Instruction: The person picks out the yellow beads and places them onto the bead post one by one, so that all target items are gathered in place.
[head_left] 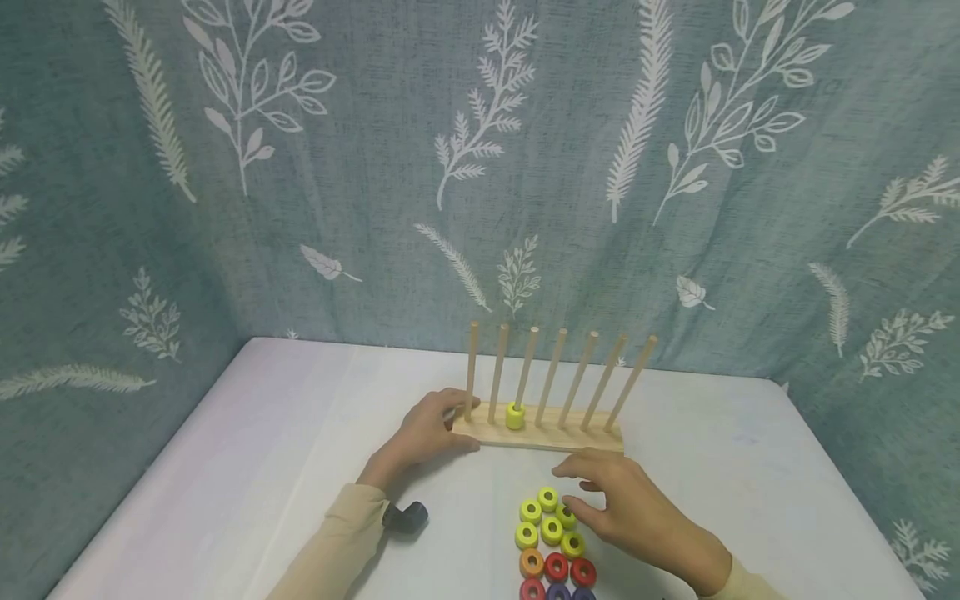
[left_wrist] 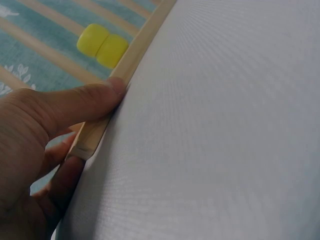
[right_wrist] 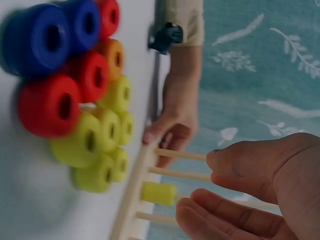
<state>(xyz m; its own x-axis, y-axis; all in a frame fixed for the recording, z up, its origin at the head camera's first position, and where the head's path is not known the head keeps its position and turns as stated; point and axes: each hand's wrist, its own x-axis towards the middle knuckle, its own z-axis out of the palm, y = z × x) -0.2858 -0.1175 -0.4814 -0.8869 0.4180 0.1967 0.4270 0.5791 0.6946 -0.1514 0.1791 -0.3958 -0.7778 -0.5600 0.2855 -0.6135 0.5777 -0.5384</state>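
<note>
A wooden peg stand (head_left: 551,437) with several upright dowels stands on the white table. My left hand (head_left: 431,429) grips its left end, the thumb along the front edge and the fingers round the back; the left wrist view shows this thumb (left_wrist: 95,100) pressed on the base. On the third dowel from the left sit two stacked yellow beads (head_left: 515,416), the pair also showing in the left wrist view. My right hand (head_left: 626,504) hovers beside a group of loose yellow beads (head_left: 551,530), its thumb and fingers apart with nothing between them.
Nearer the front edge lie an orange bead (head_left: 532,563), several red beads (head_left: 557,567) and blue beads (right_wrist: 37,40). A dark wrist device (head_left: 405,518) is at the left cuff. Behind the table (head_left: 300,433) hangs a green leaf-patterned curtain (head_left: 375,208).
</note>
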